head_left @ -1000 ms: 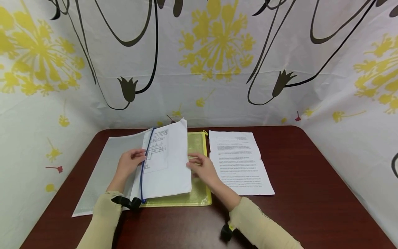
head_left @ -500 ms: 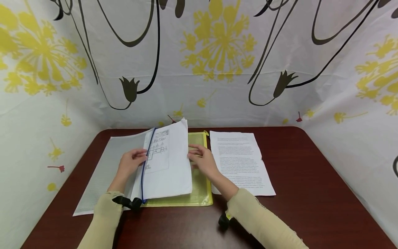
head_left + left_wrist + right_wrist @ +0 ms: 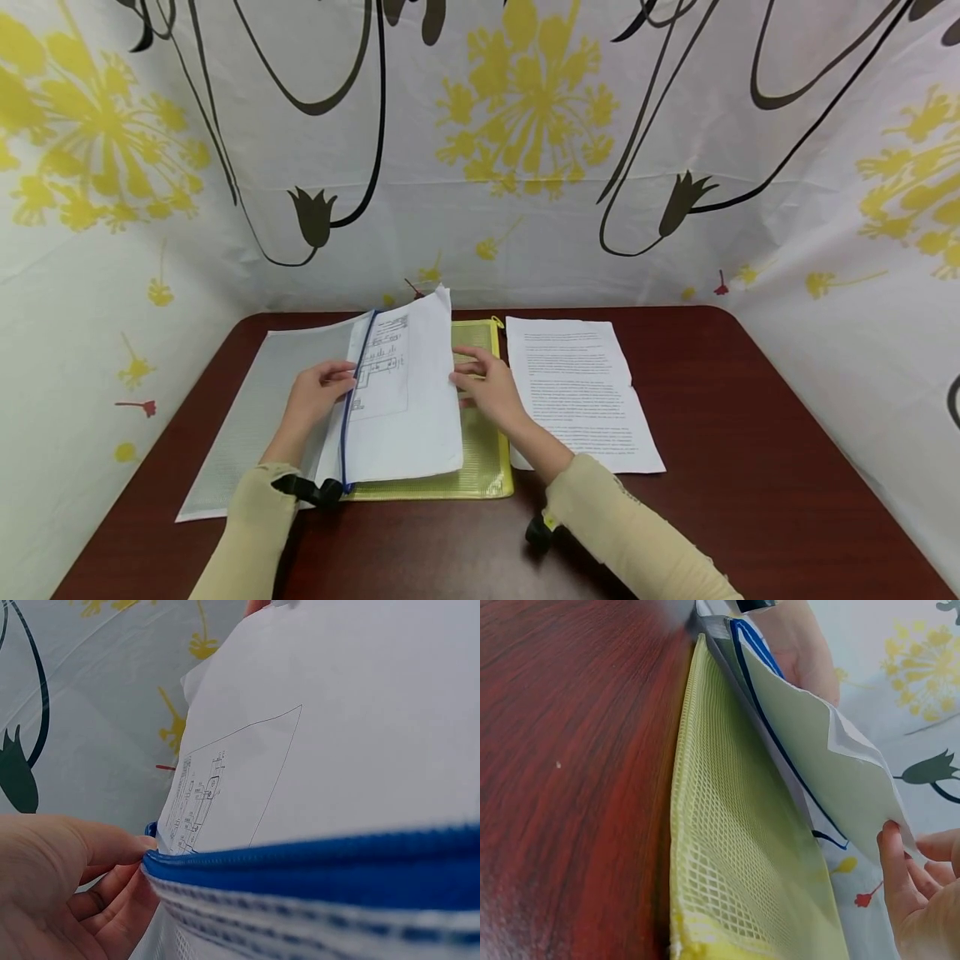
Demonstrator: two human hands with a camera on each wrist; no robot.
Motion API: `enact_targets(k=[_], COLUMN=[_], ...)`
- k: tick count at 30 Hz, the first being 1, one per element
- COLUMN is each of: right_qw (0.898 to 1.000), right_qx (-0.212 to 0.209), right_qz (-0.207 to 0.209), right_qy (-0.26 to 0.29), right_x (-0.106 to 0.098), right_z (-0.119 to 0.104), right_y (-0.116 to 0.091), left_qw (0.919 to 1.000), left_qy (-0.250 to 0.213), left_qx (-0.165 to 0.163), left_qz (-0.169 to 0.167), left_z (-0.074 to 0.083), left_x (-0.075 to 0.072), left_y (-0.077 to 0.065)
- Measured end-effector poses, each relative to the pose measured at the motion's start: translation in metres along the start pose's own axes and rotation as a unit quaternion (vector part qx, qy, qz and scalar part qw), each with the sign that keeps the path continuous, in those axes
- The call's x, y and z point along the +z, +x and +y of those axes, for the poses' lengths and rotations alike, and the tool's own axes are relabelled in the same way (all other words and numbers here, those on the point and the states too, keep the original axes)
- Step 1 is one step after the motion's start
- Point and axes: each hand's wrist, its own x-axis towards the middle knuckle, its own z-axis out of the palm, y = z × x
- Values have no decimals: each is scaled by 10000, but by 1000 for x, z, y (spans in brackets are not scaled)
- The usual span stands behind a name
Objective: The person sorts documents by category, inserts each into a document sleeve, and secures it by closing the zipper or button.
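Observation:
A whitish mesh zipper pouch lies tilted at the left, its blue-zippered mouth facing right. My left hand pinches that mouth at the blue zipper, between thumb and fingers. Out of the pouch reach white paper sheets, the top one bearing a printed diagram. With thumb and fingertips my right hand pinches their right edge; the right wrist view shows the grip on the sheets, raised above a yellow mesh zipper pouch. The sheets' left part is hidden inside the whitish pouch.
Right of the yellow pouch lies a printed text page, its left edge near my right hand. All rests on a dark red-brown table. A white patterned curtain stands behind and at both sides.
My right hand has shifted slightly up along the sheets' edge since the earliest frame. The left hand, both pouches and the text page look nearly unchanged.

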Motion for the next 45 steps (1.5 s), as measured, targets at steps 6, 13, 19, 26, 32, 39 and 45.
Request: enact_targets(k=[6, 13, 19, 26, 32, 39, 45], right_qw=[10000, 10000, 10000, 9999, 9998, 9997, 9997], right_qx=[-22, 11, -2, -26, 6, -65, -109], right_qz=[-22, -36, -65, -111, -132, -181, -212], right_qy=[28, 70, 64, 77, 126, 161, 92], right_x=[3, 7, 9, 13, 16, 20, 21], right_z=[0, 1, 0, 3, 2, 3, 3], right_y=[0, 0, -2, 0, 0, 1, 0], left_qw=[10000, 10000, 10000, 10000, 10000, 9999, 9999], left_qy=[4, -6, 2, 28, 4, -19, 12], left_qx=[-4, 33, 40, 38, -9, 126, 115], left_qz=[22, -20, 7, 66, 61, 70, 60], left_z=[1, 3, 3, 5, 8, 7, 5], left_x=[0, 1, 2, 4, 3, 3, 4], left_y=[-1, -1, -1, -2, -3, -2, -2])
